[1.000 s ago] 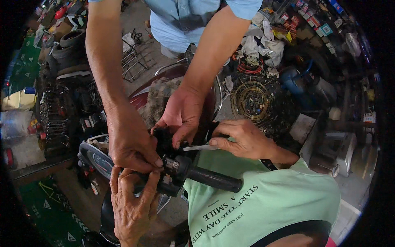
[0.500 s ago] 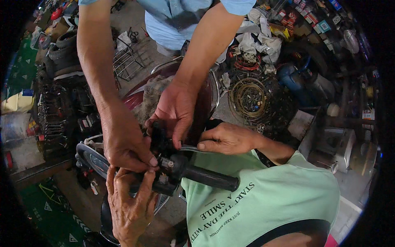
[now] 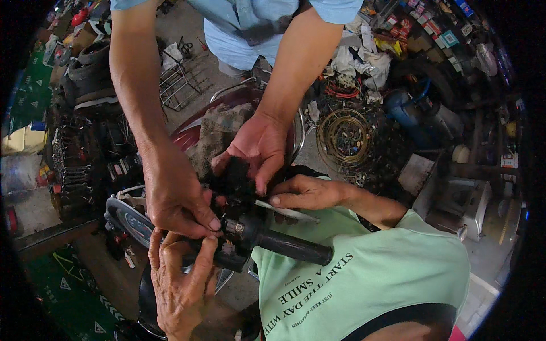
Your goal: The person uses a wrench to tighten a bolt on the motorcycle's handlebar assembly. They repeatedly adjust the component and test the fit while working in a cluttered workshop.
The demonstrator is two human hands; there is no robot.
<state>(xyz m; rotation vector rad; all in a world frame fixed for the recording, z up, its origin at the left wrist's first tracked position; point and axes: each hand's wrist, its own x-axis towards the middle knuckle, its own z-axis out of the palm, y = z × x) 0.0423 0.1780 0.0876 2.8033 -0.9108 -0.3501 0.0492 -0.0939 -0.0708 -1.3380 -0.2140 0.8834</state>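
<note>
A motorcycle's black handlebar grip (image 3: 293, 247) points toward my green shirt, with its switch housing (image 3: 232, 257) at the inner end. My left hand (image 3: 181, 278) is closed around the housing's left side; its fingertips are partly covered by the co-worker's hand (image 3: 176, 199). My right hand (image 3: 311, 192) has thumb and index finger pinched at a light grey lever (image 3: 290, 213), whose free end sticks out below the thumb. Opposite me, the co-worker's other hand (image 3: 256, 148) holds a dark part (image 3: 233, 179) above the bar. The co-worker's first hand pinches something small at the housing, too small to name.
A patterned rag (image 3: 219, 133) lies on the red motorcycle body (image 3: 190, 128). The round gauge (image 3: 131, 219) is left of the hands. Beyond are stacked tyres (image 3: 94, 74), a wire rack (image 3: 177, 85), coiled cables (image 3: 344, 136) and a blue container (image 3: 404, 111).
The lever has swung, its free end now showing below my right thumb. The co-worker's hand with the dark part has shifted right, uncovering more of the rag. My left hand stays nearly still.
</note>
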